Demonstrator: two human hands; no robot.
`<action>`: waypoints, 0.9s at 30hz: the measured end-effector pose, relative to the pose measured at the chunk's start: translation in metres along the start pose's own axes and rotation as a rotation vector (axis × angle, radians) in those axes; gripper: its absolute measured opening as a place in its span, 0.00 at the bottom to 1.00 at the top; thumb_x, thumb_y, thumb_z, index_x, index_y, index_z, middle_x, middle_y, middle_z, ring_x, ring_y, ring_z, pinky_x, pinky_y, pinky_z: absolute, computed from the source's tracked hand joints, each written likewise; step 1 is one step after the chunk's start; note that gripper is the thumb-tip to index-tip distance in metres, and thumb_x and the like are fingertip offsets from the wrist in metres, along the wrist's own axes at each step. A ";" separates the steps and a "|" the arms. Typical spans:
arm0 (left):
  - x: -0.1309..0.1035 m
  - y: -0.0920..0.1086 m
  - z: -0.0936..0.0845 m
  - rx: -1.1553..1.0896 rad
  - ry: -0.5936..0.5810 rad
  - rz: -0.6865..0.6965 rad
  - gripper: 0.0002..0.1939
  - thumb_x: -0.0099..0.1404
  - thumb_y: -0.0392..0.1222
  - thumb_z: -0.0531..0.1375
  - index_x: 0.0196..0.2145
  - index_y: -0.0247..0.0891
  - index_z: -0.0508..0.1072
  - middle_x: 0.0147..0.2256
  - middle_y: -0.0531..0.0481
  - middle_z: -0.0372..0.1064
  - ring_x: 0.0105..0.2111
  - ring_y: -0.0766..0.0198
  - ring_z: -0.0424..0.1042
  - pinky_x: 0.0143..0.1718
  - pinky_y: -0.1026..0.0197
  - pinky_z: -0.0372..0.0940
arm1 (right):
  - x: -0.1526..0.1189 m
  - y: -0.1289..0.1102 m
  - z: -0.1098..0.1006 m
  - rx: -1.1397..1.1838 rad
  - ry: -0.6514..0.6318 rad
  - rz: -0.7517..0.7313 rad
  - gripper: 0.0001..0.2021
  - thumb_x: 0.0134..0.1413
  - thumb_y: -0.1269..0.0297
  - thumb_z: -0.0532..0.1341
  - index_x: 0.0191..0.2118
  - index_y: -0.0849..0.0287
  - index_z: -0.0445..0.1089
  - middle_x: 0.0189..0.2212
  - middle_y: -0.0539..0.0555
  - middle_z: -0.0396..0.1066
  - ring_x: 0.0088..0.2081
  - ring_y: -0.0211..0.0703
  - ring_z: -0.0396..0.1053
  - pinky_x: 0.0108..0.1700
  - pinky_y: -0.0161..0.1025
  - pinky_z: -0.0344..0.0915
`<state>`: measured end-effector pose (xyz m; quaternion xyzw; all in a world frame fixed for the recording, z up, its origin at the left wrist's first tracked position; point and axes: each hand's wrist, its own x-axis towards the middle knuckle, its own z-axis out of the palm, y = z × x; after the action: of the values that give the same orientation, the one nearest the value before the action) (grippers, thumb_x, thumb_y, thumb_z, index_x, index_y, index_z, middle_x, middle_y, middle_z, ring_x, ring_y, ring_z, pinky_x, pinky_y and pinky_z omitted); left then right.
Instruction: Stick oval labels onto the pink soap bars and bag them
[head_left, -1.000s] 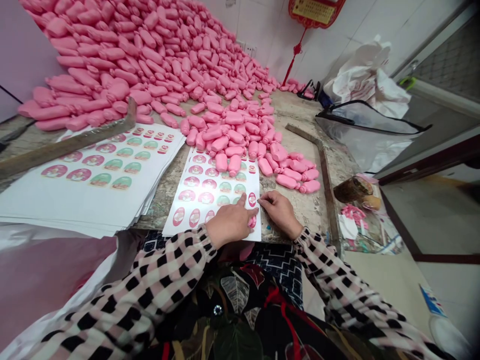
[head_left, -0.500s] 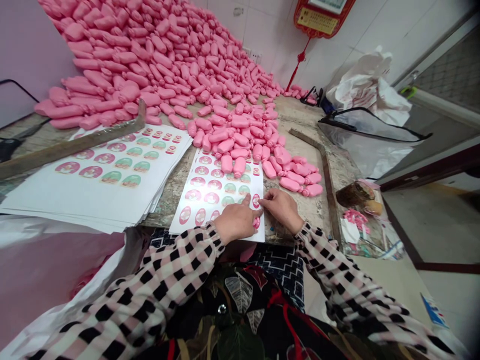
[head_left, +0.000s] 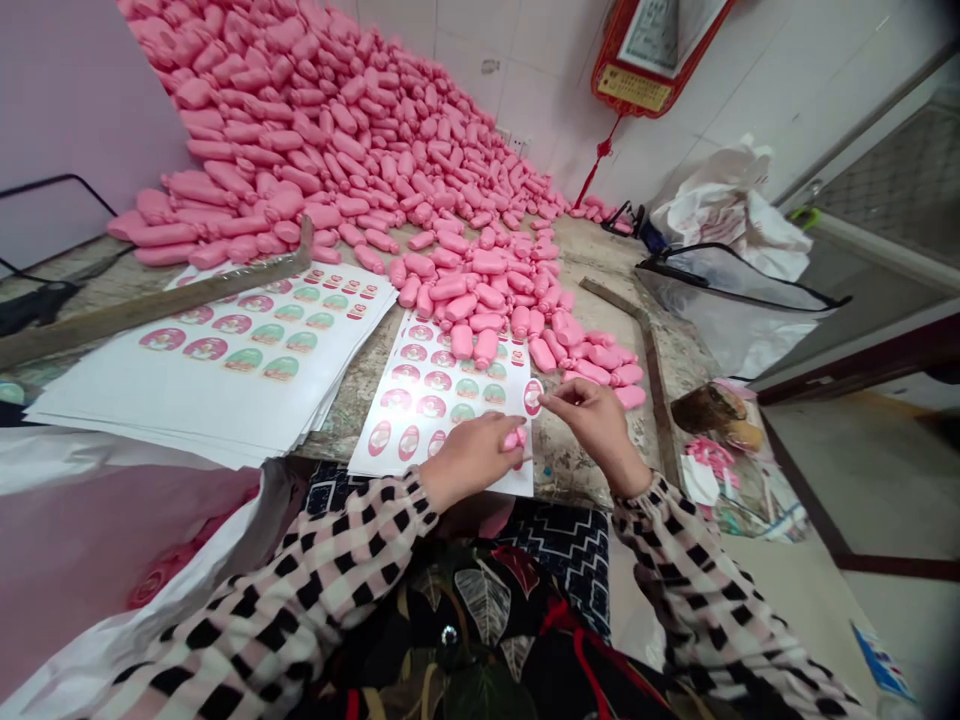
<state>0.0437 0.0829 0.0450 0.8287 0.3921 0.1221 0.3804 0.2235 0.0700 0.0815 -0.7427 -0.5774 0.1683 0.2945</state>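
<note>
My left hand (head_left: 480, 448) rests over the lower right part of a sticker sheet (head_left: 367, 455), its fingers closed around a small pink bottle (head_left: 515, 438). Between the thumb and forefinger of my right hand (head_left: 596, 418) is an oval pink-and-white sticker (head_left: 532, 398), pinched by its right edge near the sheet's right side. Rows of pink and green stickers are printed on the sheet. Several pink bottles (head_left: 486, 345) lie on its upper part. The palm side of my left hand is hidden.
A big heap of pink bottles (head_left: 300, 130) covers the back of the worn table. At left, a metal bar (head_left: 150, 305) lies across a stack of sticker sheets (head_left: 172, 400). Another bar (head_left: 654, 380) edges the right side, beside a brown cylinder (head_left: 709, 405) and a clear bag (head_left: 720, 310).
My right hand has moved slightly right, and the oval sticker has come off the sheet in its fingers. My left hand has drawn its forefinger in around the bottle. The view has shifted slightly.
</note>
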 end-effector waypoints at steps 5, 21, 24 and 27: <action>-0.011 -0.003 -0.013 -0.825 0.134 -0.131 0.28 0.62 0.63 0.44 0.44 0.37 0.65 0.30 0.48 0.65 0.26 0.64 0.67 0.30 0.58 0.66 | -0.029 -0.013 0.010 0.558 0.107 0.011 0.13 0.41 0.54 0.66 0.25 0.59 0.67 0.22 0.47 0.65 0.24 0.34 0.59 0.27 0.34 0.57; -0.018 -0.010 -0.014 -1.729 0.100 -0.257 0.28 0.60 0.63 0.51 0.39 0.33 0.69 0.23 0.50 0.64 0.20 0.66 0.66 0.20 0.63 0.63 | -0.057 -0.048 0.045 0.671 -0.146 -0.015 0.11 0.44 0.57 0.66 0.24 0.58 0.67 0.16 0.45 0.65 0.17 0.32 0.60 0.22 0.32 0.57; -0.018 -0.011 -0.014 -1.707 0.104 -0.235 0.29 0.59 0.64 0.50 0.39 0.33 0.69 0.22 0.51 0.63 0.19 0.66 0.66 0.20 0.63 0.63 | -0.057 -0.044 0.048 0.638 -0.161 -0.023 0.12 0.44 0.54 0.65 0.25 0.58 0.67 0.18 0.47 0.68 0.19 0.34 0.63 0.23 0.33 0.59; -0.018 -0.011 -0.013 -1.707 0.116 -0.211 0.31 0.58 0.66 0.48 0.39 0.34 0.69 0.23 0.51 0.63 0.19 0.67 0.65 0.20 0.62 0.63 | -0.057 -0.041 0.052 0.606 -0.172 -0.033 0.13 0.45 0.53 0.64 0.25 0.58 0.67 0.20 0.48 0.70 0.20 0.35 0.65 0.25 0.34 0.61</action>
<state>0.0194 0.0812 0.0478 0.2106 0.2599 0.3810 0.8619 0.1462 0.0347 0.0619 -0.5946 -0.5358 0.3899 0.4554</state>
